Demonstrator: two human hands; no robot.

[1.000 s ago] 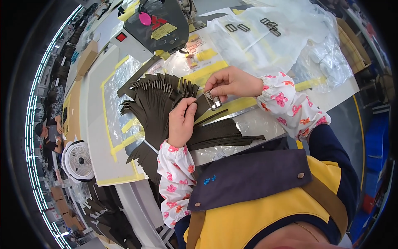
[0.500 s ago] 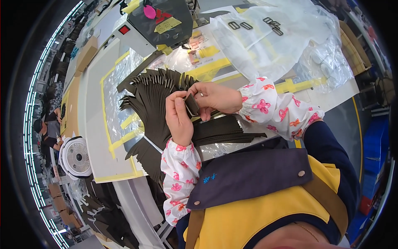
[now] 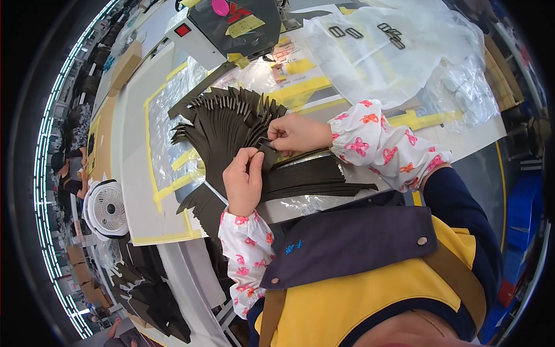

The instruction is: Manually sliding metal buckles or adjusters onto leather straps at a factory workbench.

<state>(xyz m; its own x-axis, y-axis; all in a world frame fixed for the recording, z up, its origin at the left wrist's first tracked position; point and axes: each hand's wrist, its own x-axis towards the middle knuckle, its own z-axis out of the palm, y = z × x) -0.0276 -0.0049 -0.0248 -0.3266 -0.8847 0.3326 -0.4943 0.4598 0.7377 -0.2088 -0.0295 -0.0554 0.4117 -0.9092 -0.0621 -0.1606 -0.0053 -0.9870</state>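
A fan of dark brown leather-like strips is spread over the table in front of me. My left hand pinches the end of one dark brown strip between thumb and forefinger. At the same end, my right hand has its fingers closed on the strip's far edge. What lies under the right fingertips is partly hidden. A second stack of dark strips with zigzag-cut edges lies between my hands and my body.
A grey machine with a red switch stands beyond the strips. Several dark oval rings lie on white plastic sheeting at the far right. Yellow tape edges the table covering. A white fan stands at the left.
The strip end, upright between my fingers before, now lies flatter. My left hand has drawn slightly toward me, and the fingers of both hands have shifted their grip.
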